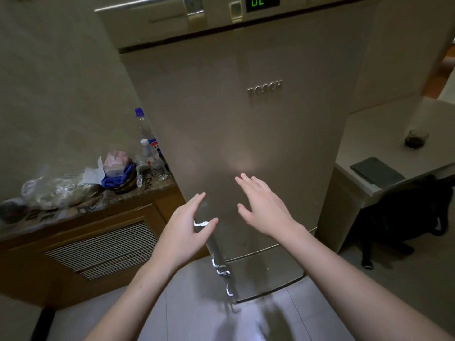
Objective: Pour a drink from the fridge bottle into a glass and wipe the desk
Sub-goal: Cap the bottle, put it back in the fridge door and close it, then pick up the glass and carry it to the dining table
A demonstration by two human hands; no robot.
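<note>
A tall silver fridge [246,119] fills the middle of the view, its doors closed. My left hand [187,225] is spread open just in front of the fridge's vertical handle [216,247], holding nothing. My right hand [263,207] hovers open before the fridge door, fingers apart. On the white desk [369,143] to the right stands a glass [416,139] with dark liquid in it. A dark folded cloth [376,172] lies near the desk's front edge.
A low wooden cabinet [98,242] with a stone top stands to the left, cluttered with clear plastic bottles [154,156], a tissue pack [114,163], a blue cloth and plastic bags. A black chair [406,217] sits under the desk. The floor is grey tile.
</note>
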